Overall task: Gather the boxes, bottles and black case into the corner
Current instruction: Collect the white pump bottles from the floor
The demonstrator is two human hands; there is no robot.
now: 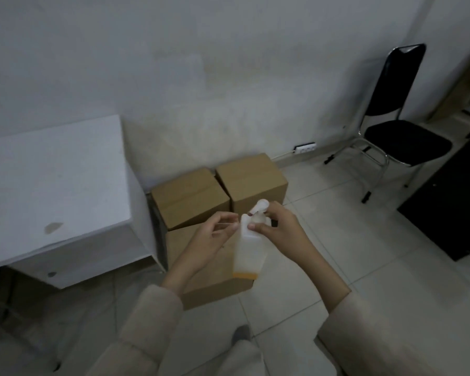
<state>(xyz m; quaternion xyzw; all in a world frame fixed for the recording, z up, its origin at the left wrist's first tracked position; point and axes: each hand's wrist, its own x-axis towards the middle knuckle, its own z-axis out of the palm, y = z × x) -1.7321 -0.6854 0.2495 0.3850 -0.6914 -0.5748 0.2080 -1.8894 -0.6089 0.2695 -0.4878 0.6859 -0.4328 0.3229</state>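
Above boxes (201, 202), right hand (280, 229) gripping bottle (248, 248)

a white bottle (248, 245) with a pump top and a little orange stuff at the bottom is held upright in the air. three brown boxes sit on the floor by the wall: a left box (189, 198), a right box (251, 180) touching it, and a front box (215, 278) below the bottle.
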